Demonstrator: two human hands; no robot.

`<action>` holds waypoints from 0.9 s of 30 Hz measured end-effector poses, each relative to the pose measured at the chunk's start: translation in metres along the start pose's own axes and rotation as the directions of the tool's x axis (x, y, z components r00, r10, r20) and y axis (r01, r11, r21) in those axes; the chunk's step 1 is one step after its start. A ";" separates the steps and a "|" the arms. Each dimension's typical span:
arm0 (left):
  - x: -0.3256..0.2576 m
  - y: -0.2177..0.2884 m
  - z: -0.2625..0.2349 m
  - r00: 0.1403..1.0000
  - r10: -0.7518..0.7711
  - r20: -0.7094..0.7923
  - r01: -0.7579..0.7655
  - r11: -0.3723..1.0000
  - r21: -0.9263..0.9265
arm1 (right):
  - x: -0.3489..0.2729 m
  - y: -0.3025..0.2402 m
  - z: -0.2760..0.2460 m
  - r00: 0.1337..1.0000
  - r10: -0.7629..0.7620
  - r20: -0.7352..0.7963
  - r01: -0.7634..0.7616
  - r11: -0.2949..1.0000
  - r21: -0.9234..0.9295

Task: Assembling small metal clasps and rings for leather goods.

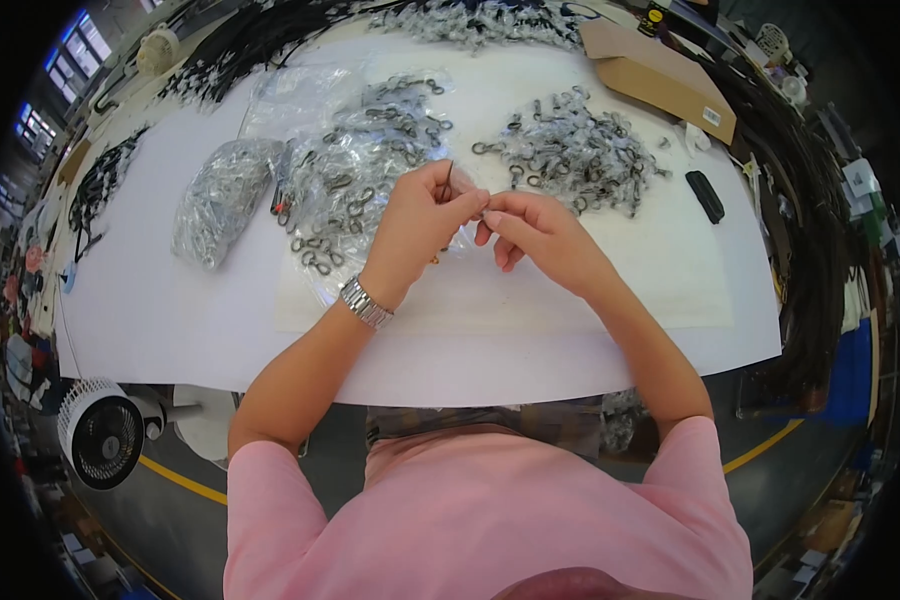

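My left hand (422,222) and my right hand (530,228) meet fingertip to fingertip above the white table (170,310). Together they pinch a small metal clasp (473,200), and a thin dark piece sticks up from my left fingers. A metal watch (366,303) sits on my left wrist. Just behind my left hand lies an open clear bag of metal clasps (355,165). A loose pile of metal clasps (575,150) spreads out behind my right hand.
A sealed bag of metal parts (220,198) lies at the left. A cardboard box (660,75) and a small black object (705,196) are at the right. Black cords (810,220) hang along the right edge and far side. A white fan (102,432) stands below left.
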State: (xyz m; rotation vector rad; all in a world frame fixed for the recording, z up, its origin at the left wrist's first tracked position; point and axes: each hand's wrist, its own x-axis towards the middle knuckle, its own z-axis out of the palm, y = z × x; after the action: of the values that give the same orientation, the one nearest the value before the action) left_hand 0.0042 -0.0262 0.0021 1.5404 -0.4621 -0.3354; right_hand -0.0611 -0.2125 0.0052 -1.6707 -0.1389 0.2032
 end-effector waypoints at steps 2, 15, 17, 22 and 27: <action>-0.006 -0.005 -0.003 0.998 -0.036 -0.051 0.036 0.999 -0.010 | 0.000 -0.001 0.013 0.997 -0.041 -0.062 0.027 0.976 -0.214; -0.005 0.013 0.005 0.996 -0.087 -0.004 0.087 0.994 -0.064 | 0.000 0.008 0.006 0.965 -0.169 -0.201 0.111 0.956 -0.273; -0.010 0.017 0.000 0.997 -0.074 -0.008 0.074 0.997 -0.011 | 0.004 0.004 0.006 0.948 -0.250 -0.195 0.183 0.934 -0.305; -0.008 0.010 0.004 0.999 0.051 0.017 -0.053 0.980 0.193 | 0.010 0.014 -0.002 0.998 0.000 -0.063 0.012 0.980 0.196; -0.015 0.013 0.013 0.995 0.104 0.011 -0.104 0.966 0.237 | -0.004 0.014 0.006 0.986 -0.085 -0.140 0.084 0.996 -0.015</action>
State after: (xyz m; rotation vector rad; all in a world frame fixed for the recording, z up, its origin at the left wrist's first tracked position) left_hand -0.0163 -0.0306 0.0131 1.7404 -0.5964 -0.2025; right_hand -0.0669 -0.2090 -0.0096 -1.6782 -0.1047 0.0206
